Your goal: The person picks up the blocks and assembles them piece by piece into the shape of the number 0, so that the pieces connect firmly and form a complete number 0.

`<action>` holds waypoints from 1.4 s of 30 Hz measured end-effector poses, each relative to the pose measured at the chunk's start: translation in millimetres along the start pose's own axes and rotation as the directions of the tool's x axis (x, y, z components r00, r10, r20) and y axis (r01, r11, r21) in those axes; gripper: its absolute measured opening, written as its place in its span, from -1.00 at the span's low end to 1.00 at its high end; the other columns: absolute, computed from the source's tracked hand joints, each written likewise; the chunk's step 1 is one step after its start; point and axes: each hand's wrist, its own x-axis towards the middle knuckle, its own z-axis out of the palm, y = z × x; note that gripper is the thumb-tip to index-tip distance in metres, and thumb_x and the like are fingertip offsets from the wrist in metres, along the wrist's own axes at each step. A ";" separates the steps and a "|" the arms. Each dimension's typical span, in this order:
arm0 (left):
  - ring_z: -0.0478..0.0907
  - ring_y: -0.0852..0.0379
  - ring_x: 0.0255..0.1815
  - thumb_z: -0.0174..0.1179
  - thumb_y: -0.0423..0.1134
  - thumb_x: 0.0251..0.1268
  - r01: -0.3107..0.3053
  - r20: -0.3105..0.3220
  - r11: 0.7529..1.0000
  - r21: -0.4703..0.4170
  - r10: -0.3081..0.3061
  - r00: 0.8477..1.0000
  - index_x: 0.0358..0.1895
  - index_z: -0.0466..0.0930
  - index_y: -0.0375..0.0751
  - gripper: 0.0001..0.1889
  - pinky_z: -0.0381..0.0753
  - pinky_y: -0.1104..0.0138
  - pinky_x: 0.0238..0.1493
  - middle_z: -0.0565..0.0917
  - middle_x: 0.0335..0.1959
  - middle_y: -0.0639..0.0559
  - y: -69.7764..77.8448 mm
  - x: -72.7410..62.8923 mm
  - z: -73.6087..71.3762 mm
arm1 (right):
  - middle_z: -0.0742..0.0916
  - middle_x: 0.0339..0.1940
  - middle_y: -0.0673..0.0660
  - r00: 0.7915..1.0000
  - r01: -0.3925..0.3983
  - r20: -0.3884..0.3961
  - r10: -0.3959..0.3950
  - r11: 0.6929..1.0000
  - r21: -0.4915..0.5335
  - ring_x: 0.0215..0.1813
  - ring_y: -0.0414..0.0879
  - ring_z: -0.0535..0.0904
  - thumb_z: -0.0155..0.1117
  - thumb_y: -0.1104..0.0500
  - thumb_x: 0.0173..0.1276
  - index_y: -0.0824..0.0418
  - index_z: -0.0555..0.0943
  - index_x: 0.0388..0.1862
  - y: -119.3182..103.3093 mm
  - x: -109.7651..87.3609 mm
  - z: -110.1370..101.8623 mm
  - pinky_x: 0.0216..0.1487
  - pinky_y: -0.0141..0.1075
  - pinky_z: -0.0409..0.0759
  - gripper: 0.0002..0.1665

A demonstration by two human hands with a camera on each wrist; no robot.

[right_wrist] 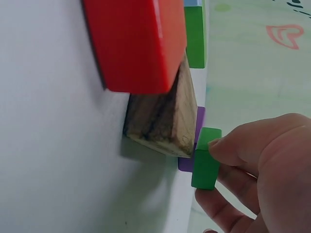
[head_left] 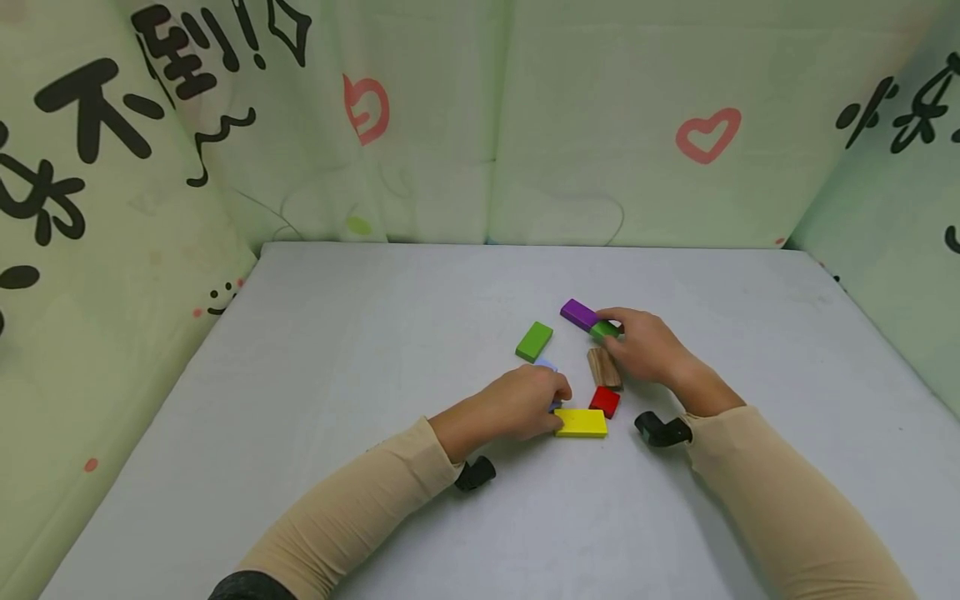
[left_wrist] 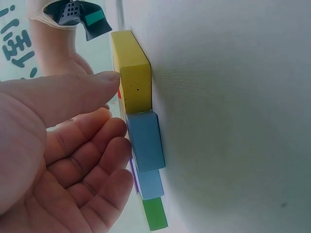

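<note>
My right hand (head_left: 648, 346) pinches a small green block (right_wrist: 206, 158) between thumb and fingers, close to the purple block (head_left: 578, 314). In the left wrist view, my left hand (left_wrist: 73, 131) has its thumb against the end of a yellow block (left_wrist: 131, 73), with loosely bent fingers beside a blue block (left_wrist: 146, 141). That blue block is mostly covered by the hand in the head view. A lighter blue block (left_wrist: 150, 184) and another green block (head_left: 534, 341) follow along the line. On the other side lie a brown wooden block (head_left: 603, 368) and a red block (head_left: 605, 402).
The blocks form a rough ring on a white table (head_left: 375, 317). Pale green printed curtains (head_left: 585, 125) stand around its back and sides. A black wrist device (head_left: 663, 429) sticks out from the right sleeve, another (head_left: 476, 473) from the left.
</note>
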 end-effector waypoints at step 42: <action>0.54 0.25 -0.10 0.36 -0.15 0.32 -0.012 -0.003 1.000 0.004 0.012 1.000 0.16 0.64 -0.11 -0.62 0.53 0.47 0.05 0.69 -0.01 0.14 -2.0 0.7 0.9 | 0.62 0.11 0.43 0.999 -0.042 0.008 0.042 0.998 0.051 -0.01 0.22 0.57 0.15 0.19 0.48 0.39 0.39 0.40 -0.9 15.5 6.0 0.08 0.07 0.60 -0.43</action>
